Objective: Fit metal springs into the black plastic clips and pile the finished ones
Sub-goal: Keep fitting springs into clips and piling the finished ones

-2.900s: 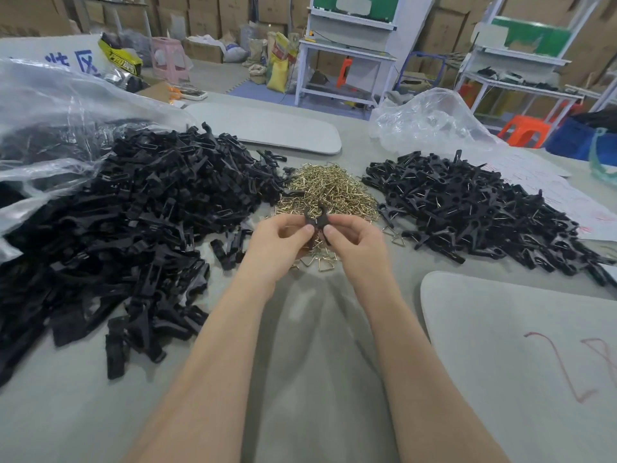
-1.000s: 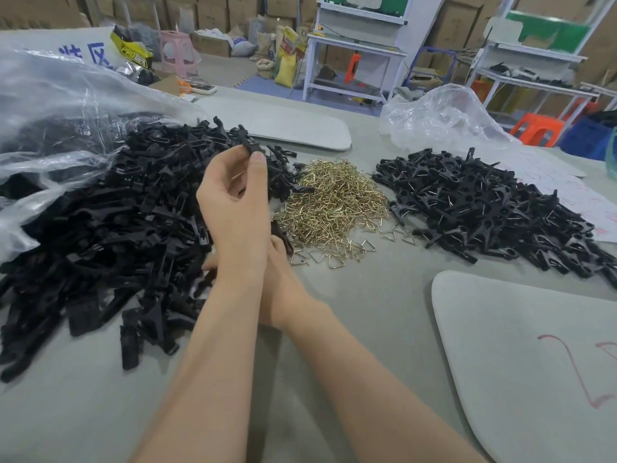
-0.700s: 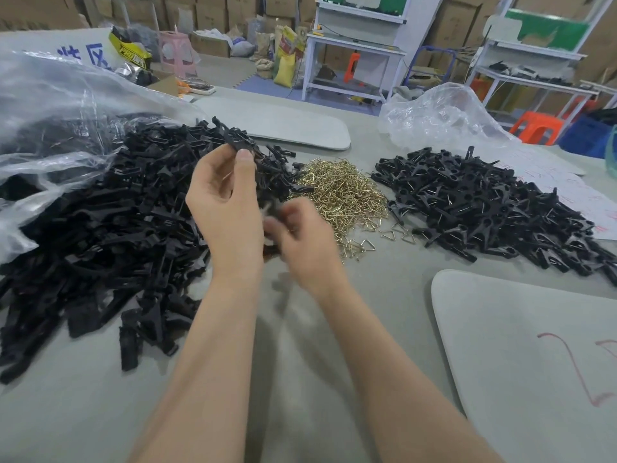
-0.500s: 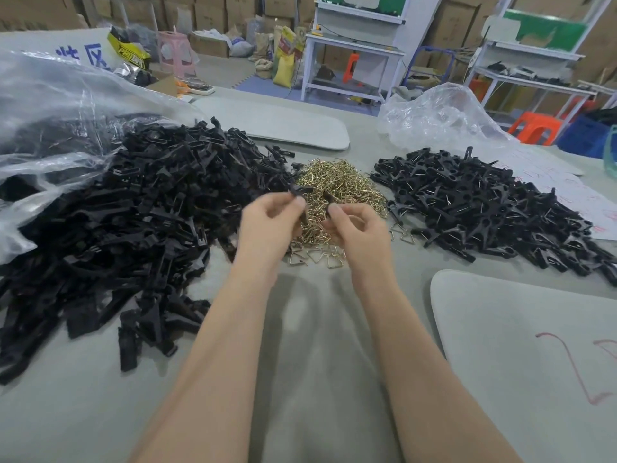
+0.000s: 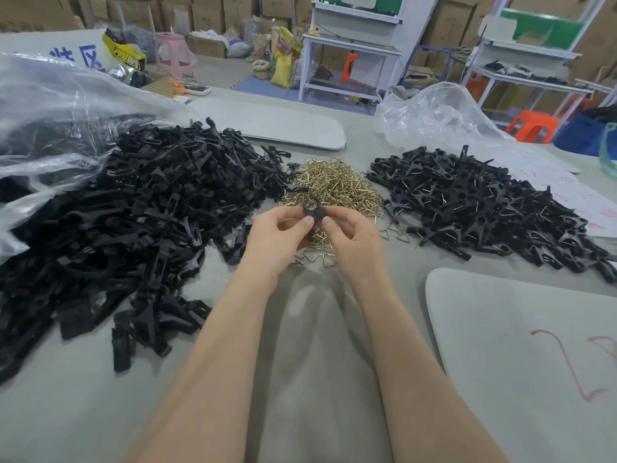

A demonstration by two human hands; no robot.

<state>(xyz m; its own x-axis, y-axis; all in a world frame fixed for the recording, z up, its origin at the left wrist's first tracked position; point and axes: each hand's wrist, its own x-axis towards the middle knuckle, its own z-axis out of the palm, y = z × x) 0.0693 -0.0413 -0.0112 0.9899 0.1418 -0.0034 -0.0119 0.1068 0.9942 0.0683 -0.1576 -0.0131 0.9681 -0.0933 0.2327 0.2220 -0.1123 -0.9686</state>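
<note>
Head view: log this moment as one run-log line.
left hand: pinches small black plastic clip | right hand: pinches same clip | under hands: heap of brass-coloured metal springs | finished pile: right of springs

A black clip [image 5: 313,210] sits pinched between the left hand [image 5: 278,233] and the right hand [image 5: 350,235], above the heap of brass springs [image 5: 334,183]. Unfitted clips [image 5: 140,212] are heaped at left, and finished clips [image 5: 484,208] showing wire are heaped at right.

- near side of the tabletop [image 5: 300,345] is open, easy to move around
- big clip heap [image 5: 133,212] walls off the left
- spring pile [image 5: 334,182] and finished pile [image 5: 484,208] block the far side
</note>
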